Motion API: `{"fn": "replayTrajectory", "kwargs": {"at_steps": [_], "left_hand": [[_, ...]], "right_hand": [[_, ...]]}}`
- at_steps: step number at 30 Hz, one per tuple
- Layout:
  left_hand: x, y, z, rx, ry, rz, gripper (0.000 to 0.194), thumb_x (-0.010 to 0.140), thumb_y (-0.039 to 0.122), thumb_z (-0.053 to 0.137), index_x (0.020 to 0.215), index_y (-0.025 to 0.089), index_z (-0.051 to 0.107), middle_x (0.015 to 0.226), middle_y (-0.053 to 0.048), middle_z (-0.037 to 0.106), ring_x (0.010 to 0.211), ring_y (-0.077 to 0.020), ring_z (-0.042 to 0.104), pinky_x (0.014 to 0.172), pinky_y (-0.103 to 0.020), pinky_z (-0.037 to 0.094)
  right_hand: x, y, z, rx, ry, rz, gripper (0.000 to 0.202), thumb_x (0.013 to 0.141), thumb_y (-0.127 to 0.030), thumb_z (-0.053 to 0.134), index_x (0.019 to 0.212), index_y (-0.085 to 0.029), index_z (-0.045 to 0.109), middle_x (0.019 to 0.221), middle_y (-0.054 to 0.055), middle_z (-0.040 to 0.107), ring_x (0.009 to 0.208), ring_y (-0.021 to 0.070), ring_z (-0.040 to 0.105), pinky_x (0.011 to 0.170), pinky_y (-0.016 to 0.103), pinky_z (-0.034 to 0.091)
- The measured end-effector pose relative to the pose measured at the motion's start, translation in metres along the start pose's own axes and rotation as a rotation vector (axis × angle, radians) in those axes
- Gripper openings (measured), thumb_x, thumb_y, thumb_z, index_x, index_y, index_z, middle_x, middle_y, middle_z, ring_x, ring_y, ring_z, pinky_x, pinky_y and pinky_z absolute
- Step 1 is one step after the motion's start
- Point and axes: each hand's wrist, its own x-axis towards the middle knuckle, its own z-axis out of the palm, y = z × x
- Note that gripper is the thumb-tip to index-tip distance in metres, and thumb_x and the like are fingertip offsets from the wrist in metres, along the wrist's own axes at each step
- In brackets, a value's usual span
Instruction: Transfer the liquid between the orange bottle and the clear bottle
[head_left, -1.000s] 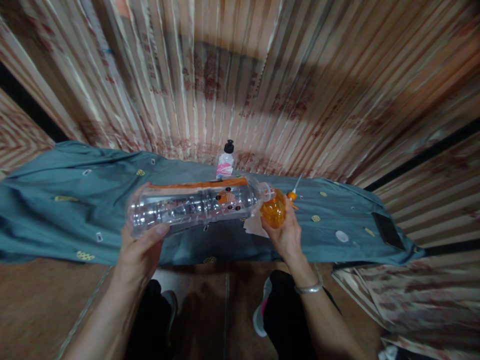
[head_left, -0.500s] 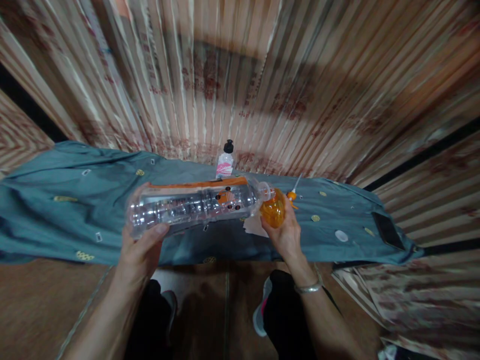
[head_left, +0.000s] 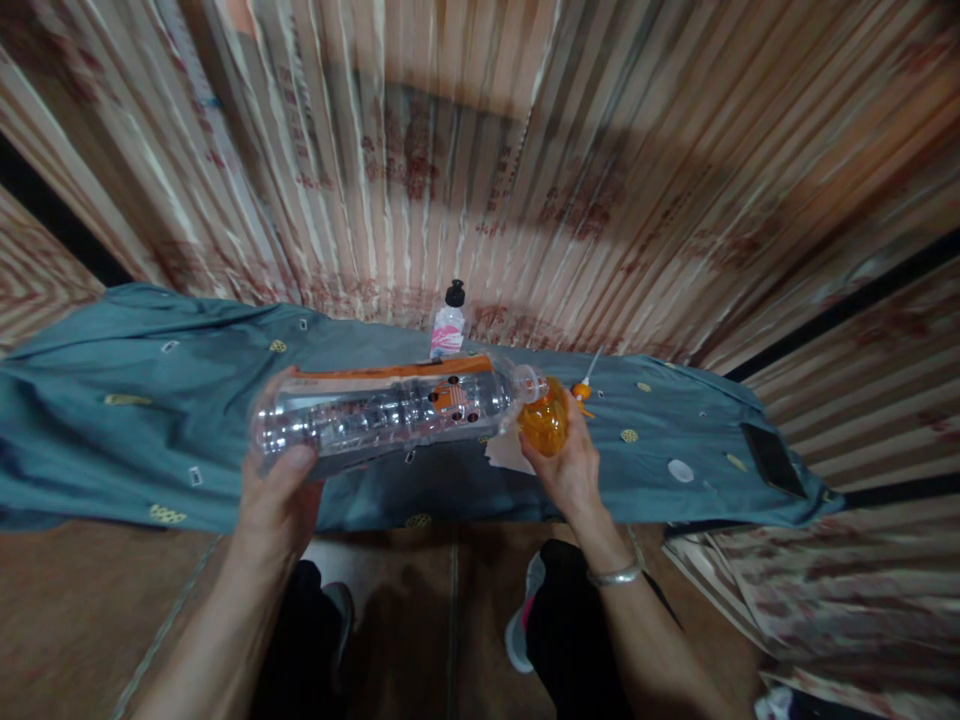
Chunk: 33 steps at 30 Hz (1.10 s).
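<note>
Behind, pleated curtain (head_left: 420, 150) across the upper frame; beneath, teal patterned cloth (head_left: 645, 485). Clasping clear plastic bottle (head_left: 390, 408) by the base with left hand (head_left: 281, 490), nearly level at frame centre, mouth at the top of amber round bottle (head_left: 541, 422), gripped in right hand (head_left: 574, 465). Hard to tell how full. Could dribble past the mouth onto paper scrap (head_left: 510, 452) — through any drift of either wrist — or slip, from so rearward a hold on perhaps slick plastic.

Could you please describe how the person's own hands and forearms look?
The left hand and right hand are ungloved, and no sleeves show on the forearms. A silvery bangle circles the right wrist; none shows on the left.
</note>
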Motion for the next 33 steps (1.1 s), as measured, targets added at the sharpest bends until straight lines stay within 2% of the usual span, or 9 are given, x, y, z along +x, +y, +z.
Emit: {"fn": "replayTrajectory", "kwargs": {"at_steps": [8, 11, 16, 19, 33], "left_hand": [[0.001, -0.006, -0.006, -0.041, 0.094, -0.081, 0.074, 0.046, 0.050, 0.105, 0.114, 0.032, 0.081, 0.105, -0.003, 0.078, 0.100, -0.0331, 0.077, 0.090, -0.049, 0.067], [0.000, -0.007, -0.008, -0.042, 0.082, -0.082, 0.075, 0.048, 0.048, 0.105, 0.118, 0.034, 0.080, 0.108, -0.002, 0.078, 0.101, -0.0320, 0.076, 0.093, -0.048, 0.065], [0.000, -0.010, -0.014, -0.015, 0.062, -0.064, 0.072, 0.054, 0.046, 0.102, 0.122, 0.037, 0.080, 0.124, 0.000, 0.076, 0.113, -0.0286, 0.072, 0.097, -0.036, 0.061], [0.000, -0.012, -0.017, -0.013, 0.059, -0.069, 0.072, 0.055, 0.044, 0.101, 0.123, 0.036, 0.080, 0.129, 0.000, 0.074, 0.117, -0.0284, 0.069, 0.098, -0.034, 0.060], [0.001, -0.008, -0.011, -0.028, 0.112, -0.106, 0.078, 0.045, 0.045, 0.104, 0.119, 0.036, 0.082, 0.110, 0.000, 0.075, 0.097, -0.0230, 0.069, 0.083, -0.028, 0.059]], "right_hand": [[0.000, -0.003, -0.001, 0.027, -0.003, 0.008, 0.086, 0.090, -0.038, 0.076, 0.164, -0.016, 0.039, 0.156, 0.021, 0.064, 0.144, 0.0343, 0.064, 0.120, 0.054, 0.056], [0.000, -0.002, 0.000, 0.032, -0.002, 0.010, 0.085, 0.089, -0.038, 0.075, 0.164, -0.017, 0.040, 0.156, 0.020, 0.064, 0.144, 0.0340, 0.064, 0.120, 0.054, 0.056], [-0.002, -0.001, 0.002, 0.013, 0.024, 0.028, 0.085, 0.088, -0.043, 0.077, 0.162, -0.016, 0.044, 0.154, 0.021, 0.066, 0.142, 0.0348, 0.066, 0.118, 0.055, 0.058], [-0.003, -0.001, 0.003, 0.008, 0.034, 0.020, 0.082, 0.089, -0.043, 0.075, 0.161, -0.016, 0.045, 0.152, 0.020, 0.067, 0.141, 0.0340, 0.067, 0.117, 0.054, 0.059], [-0.003, -0.001, 0.003, 0.030, 0.040, 0.014, 0.083, 0.089, -0.042, 0.077, 0.161, -0.015, 0.046, 0.152, 0.021, 0.067, 0.141, 0.0349, 0.067, 0.117, 0.055, 0.059]]}}
